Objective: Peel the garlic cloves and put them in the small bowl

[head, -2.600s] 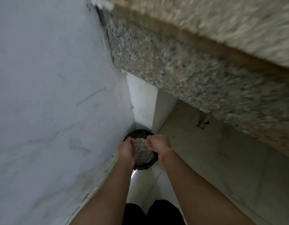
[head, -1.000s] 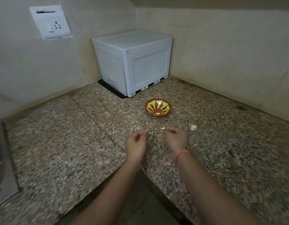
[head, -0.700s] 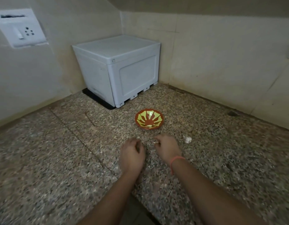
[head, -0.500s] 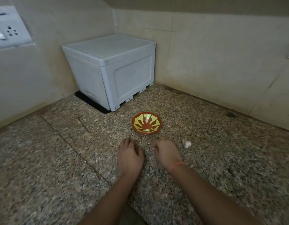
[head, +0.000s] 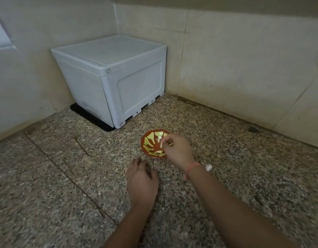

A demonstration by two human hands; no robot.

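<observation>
— Where is the small bowl (head: 148, 140) found?
— It is set on the speckled counter (head: 65, 176), a little way in front of the white box (head: 118, 77). It is painted red with yellow-green stripes.
— What is held by the right hand (head: 179, 151)?
— A pale garlic clove (head: 161, 145) is pinched between the thumb and the fingertips. The clove is held just over the right side of the bowl. Whether the bowl is touched by it cannot be told.
— And how is the left hand (head: 142, 178) placed?
— It is laid palm down on the counter, near the bowl, with the fingers loosely bent. Nothing is gripped by it, as far as can be seen.
— Is more garlic seen?
— Yes. A white piece of garlic (head: 207, 167) is seen on the counter, just beside the right wrist. A red thread (head: 193, 168) is tied round that wrist.
— Where is the box kept?
— It is pushed into the corner of the tiled wall (head: 244, 68), and a black mat (head: 88, 114) is tucked under it.
</observation>
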